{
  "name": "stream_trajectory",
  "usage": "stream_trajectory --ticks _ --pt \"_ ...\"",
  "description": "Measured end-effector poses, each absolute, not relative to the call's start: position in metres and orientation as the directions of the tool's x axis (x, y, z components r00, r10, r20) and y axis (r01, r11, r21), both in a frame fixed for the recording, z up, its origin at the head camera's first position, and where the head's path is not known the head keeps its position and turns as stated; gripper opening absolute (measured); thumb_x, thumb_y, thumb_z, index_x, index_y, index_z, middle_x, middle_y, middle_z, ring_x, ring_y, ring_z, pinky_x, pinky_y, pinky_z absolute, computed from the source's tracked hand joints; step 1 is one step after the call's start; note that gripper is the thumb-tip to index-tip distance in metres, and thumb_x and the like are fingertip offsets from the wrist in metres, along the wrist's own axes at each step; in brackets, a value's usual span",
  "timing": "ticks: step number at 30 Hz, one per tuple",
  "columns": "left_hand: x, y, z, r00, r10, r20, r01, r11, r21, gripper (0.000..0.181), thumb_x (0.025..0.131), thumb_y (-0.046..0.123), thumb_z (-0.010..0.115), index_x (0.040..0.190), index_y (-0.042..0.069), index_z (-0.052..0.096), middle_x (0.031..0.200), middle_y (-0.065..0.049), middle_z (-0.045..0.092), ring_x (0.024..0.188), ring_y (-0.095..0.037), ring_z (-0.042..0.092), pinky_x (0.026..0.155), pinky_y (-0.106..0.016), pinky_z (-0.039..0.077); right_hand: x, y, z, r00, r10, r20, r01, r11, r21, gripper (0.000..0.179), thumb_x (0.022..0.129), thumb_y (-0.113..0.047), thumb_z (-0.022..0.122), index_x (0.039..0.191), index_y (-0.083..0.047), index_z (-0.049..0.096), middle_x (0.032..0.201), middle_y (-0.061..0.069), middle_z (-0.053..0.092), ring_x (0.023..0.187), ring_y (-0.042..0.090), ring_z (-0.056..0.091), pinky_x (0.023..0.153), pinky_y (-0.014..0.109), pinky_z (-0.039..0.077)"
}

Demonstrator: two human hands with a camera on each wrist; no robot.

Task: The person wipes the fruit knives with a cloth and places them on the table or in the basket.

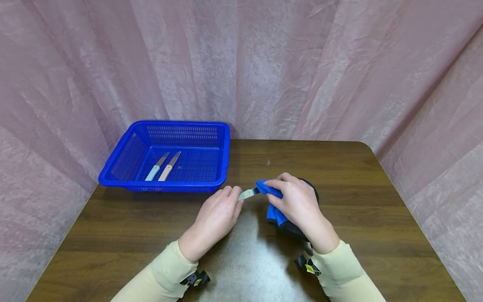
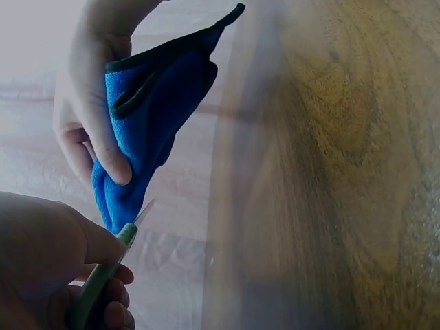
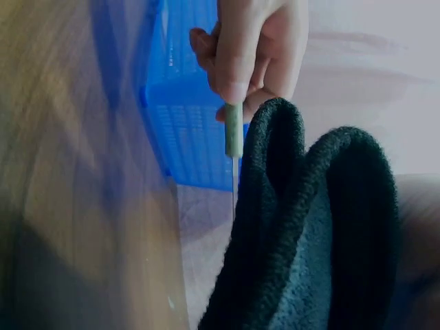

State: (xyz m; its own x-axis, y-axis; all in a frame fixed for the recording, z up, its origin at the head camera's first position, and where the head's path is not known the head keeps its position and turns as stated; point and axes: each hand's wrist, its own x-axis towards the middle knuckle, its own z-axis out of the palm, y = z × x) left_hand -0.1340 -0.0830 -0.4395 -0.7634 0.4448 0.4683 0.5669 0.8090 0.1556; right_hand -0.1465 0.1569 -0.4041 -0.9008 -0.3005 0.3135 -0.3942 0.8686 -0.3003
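My left hand (image 1: 220, 209) grips a small knife by its pale green handle (image 1: 247, 194), with the blade pointing right. A blue cloth (image 1: 277, 214) with dark edging is pinched in my right hand (image 1: 296, 201), folded over the blade so that most of it is hidden. In the left wrist view, a bit of the knife's blade (image 2: 144, 212) shows beside the cloth (image 2: 155, 110). The right wrist view has the green knife handle (image 3: 234, 130) under the left hand's fingers and the cloth's dark edge (image 3: 275, 227) close to the camera.
At the back left of the wooden table (image 1: 358, 201) stands a blue plastic basket (image 1: 222, 167). Two knives lie in it, one with a light green handle (image 1: 152, 173) and one with a peach handle (image 1: 165, 173). Pink curtains (image 1: 264, 71) hang behind the table and at both sides.
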Motion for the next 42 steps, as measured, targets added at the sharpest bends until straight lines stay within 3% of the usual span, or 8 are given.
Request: stream_trajectory --ticks 18,42 --pt "-0.134 -0.081 -0.437 -0.767 0.453 0.455 0.571 0.805 0.162 0.021 0.102 0.015 0.082 0.106 0.006 0.063 0.082 -0.004 0.056 0.070 -0.024 0.057 0.058 -0.036 0.048 -0.143 0.150 -0.404 -0.879 -0.361 0.313 -0.449 0.847 -0.284 0.033 0.094 -0.025 0.088 0.127 -0.023 0.084 0.112 0.002 0.075 0.095 0.026 0.073 0.084 0.049 0.060" --pt "-0.134 -0.083 -0.438 -0.764 0.448 0.465 0.568 0.809 0.152 0.020 0.103 0.016 0.080 0.106 0.006 0.063 0.082 -0.004 0.056 0.069 -0.024 0.055 0.058 -0.036 0.047 -0.151 0.164 -0.405 -0.909 -0.292 0.297 -0.380 0.875 -0.300 0.031 0.095 -0.022 0.085 0.126 -0.022 0.085 0.108 0.003 0.075 0.089 0.025 0.072 0.078 0.047 0.058"
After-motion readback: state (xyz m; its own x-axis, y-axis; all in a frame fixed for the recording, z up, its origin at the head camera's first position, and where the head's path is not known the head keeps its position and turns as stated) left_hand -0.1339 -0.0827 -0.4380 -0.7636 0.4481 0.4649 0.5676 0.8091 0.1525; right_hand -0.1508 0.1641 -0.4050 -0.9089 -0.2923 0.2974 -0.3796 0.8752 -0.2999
